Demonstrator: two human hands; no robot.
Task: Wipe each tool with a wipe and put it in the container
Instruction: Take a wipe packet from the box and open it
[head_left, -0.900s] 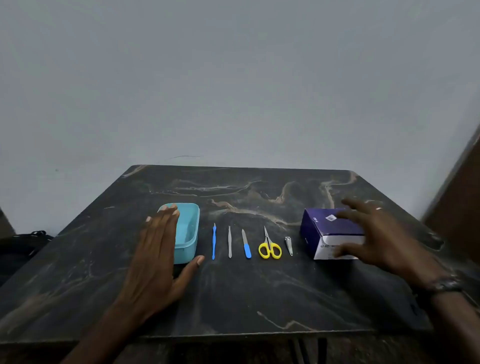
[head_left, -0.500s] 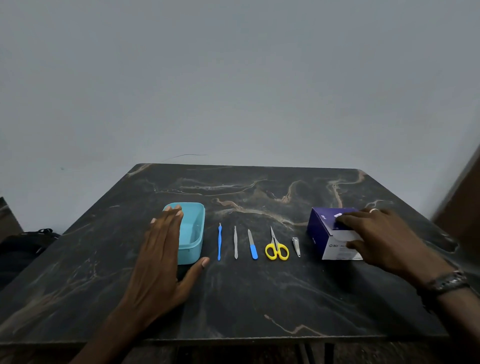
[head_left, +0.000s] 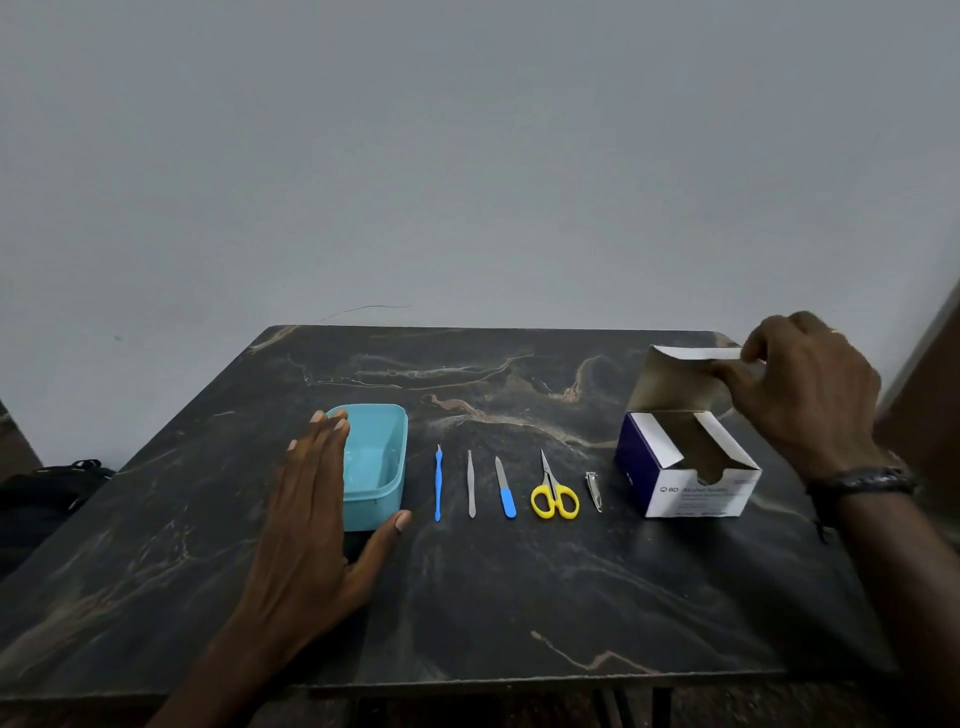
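Our right hand (head_left: 810, 395) pinches the raised lid flap (head_left: 696, 354) of the wipe box (head_left: 696, 483) at the table's (head_left: 519, 597) right. Our left hand (head_left: 311, 525) lies flat, fingers straight, against the teal container (head_left: 382, 457); five tools lie between, from blue pick (head_left: 438, 483) to nail clipper (head_left: 594, 491).

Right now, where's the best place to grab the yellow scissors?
Probably the yellow-handled scissors are best pinched from above at the yellow loops, the thick end nearest you. They lie flat and closed on the dark marble table, the thin pointed blades aimed away, with the blue-handled file and small metal nail clipper close either side.
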